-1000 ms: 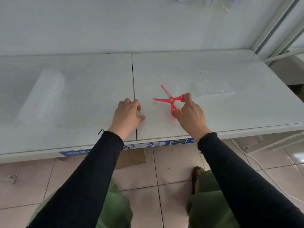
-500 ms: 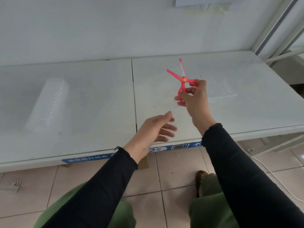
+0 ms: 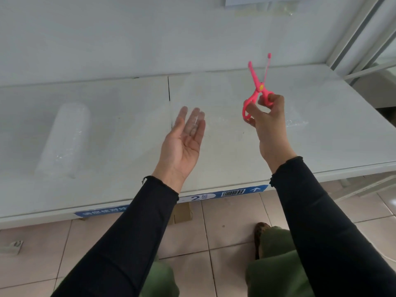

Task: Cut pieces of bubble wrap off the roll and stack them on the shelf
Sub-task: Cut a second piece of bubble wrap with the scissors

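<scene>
A roll of clear bubble wrap (image 3: 65,138) lies on the left half of the white shelf (image 3: 128,116). A small cut piece of bubble wrap (image 3: 296,123) lies flat on the right half, partly hidden behind my right hand. My right hand (image 3: 269,116) holds pink scissors (image 3: 258,86) in the air above the shelf, blades apart and pointing up. My left hand (image 3: 184,140) hovers over the middle of the shelf, palm up, fingers spread, holding nothing. It is well to the right of the roll.
The shelf has a seam down its middle (image 3: 169,88) and a blue label strip (image 3: 214,197) on its front edge. A white wall stands behind. A metal upright (image 3: 353,35) rises at the right. Tiled floor and a cardboard piece (image 3: 182,213) lie below.
My right hand lifted the scissors off the shelf and turned the blades upward. My left hand left the shelf surface, rose and turned palm up.
</scene>
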`<state>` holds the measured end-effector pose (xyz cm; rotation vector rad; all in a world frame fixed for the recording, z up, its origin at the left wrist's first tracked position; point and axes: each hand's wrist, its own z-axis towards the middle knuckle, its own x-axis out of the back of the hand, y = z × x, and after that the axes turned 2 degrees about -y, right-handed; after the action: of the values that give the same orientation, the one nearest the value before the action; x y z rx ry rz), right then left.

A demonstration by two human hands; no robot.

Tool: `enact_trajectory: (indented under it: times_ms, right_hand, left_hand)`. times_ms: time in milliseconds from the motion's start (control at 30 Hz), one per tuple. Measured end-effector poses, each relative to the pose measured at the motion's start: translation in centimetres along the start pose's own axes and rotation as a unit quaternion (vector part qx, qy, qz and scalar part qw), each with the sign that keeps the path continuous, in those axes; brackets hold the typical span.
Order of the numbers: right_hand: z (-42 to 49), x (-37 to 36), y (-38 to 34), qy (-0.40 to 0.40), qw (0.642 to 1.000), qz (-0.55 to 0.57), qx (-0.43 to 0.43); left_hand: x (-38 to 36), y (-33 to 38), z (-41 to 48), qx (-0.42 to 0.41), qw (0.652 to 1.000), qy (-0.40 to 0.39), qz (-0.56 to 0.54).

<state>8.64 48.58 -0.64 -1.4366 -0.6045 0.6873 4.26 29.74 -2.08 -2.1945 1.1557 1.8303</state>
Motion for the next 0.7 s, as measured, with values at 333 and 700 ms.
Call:
enact_trajectory:
  times_ms: [333, 700]
  right_hand:
    - [-6.5, -1.8, -0.4, -0.32, 0.931, 0.059, -0.166]
    - [-10.0, -1.9, -0.3, -0.401, 0.876, 0.035, -0.266]
  left_hand:
    - [-0.4, 2.1, 1.7, -0.059, 0.997, -0.051, -0.026]
    - [-0.7, 1.9, 2.1, -0.063, 0.995, -0.08, 0.014]
